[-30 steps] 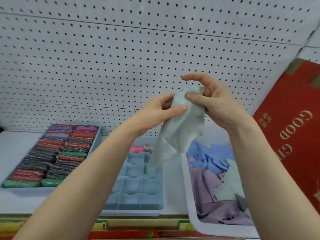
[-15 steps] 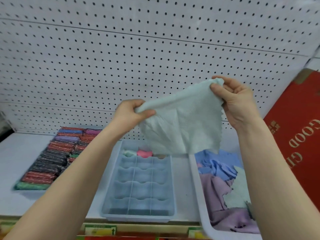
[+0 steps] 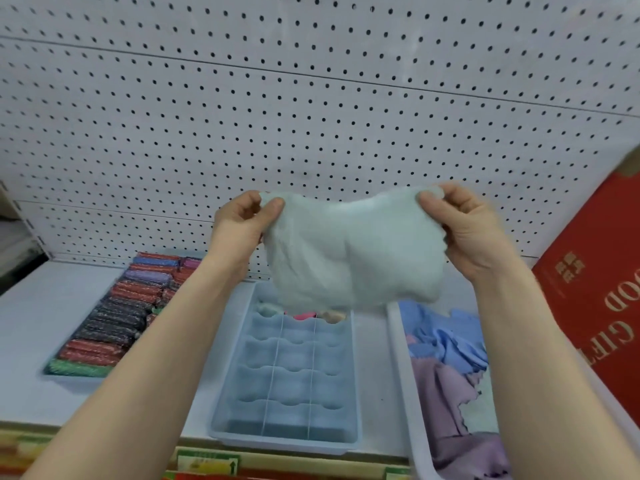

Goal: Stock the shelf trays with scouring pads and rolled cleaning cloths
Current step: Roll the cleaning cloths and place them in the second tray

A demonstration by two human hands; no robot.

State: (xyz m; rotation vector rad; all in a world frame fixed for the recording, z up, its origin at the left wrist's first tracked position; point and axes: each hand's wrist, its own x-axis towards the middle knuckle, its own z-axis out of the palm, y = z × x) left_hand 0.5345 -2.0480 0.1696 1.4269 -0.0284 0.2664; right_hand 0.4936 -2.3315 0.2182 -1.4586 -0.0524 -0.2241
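Note:
A pale green cleaning cloth hangs spread in the air, held by its two upper corners. My left hand pinches the left corner and my right hand pinches the right one. Below the cloth stands a blue divided tray; its far row holds rolled cloths, partly hidden by the held cloth, and its other cells look empty. To the left, a tray of scouring pads in red, dark, purple and green is packed full.
A white bin at the right holds loose blue, purple and green cloths. A red gift box leans at the far right. White pegboard backs the shelf. Price labels run along the front edge.
The cloth went from bunched between both hands to pulled out wide. My hands moved apart and lower, and the cloth now hangs flat between them.

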